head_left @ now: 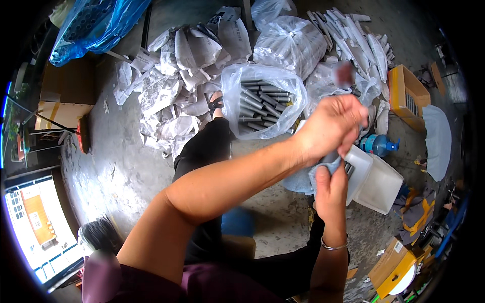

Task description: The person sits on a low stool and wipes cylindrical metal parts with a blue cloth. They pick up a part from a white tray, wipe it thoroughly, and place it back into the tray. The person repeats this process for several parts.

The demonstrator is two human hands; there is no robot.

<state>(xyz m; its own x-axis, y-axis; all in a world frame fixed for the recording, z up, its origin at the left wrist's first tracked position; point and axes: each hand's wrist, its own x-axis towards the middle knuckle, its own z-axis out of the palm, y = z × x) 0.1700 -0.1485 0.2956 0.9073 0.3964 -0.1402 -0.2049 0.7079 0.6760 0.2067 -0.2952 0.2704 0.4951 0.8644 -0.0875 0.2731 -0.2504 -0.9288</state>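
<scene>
well, taking the open clear bag (230, 108) as landmark, the left hand (328, 121) is raised just off its lower right side, fingers curled inward and blurred, and i cannot tell whether they grip anything. the right hand (332, 189) is nearer the wearer than the bag, thumb and fingers closed on a pale blue cloth (331, 165) around a grey tube (332, 157), which is below and right of the bag. i judge that the tube could slide out of the cloth if the right grip slackens, or be knocked askew if the left fingers catch its end. as for containers, far left of the bag is a blue plastic bag (98, 30), its round-patterned load hard to make out, near a cardboard box (65, 83) whose inside is hidden. the open bag holds many grey tubes (258, 106); behind its right side is a tied clear bag (290, 48), contents unclear. right of it and nearer is a white tray (361, 174) with grey pieces, then a blue bottle (376, 145), and farthest right an open carton (404, 116) with greyish contents.
</scene>
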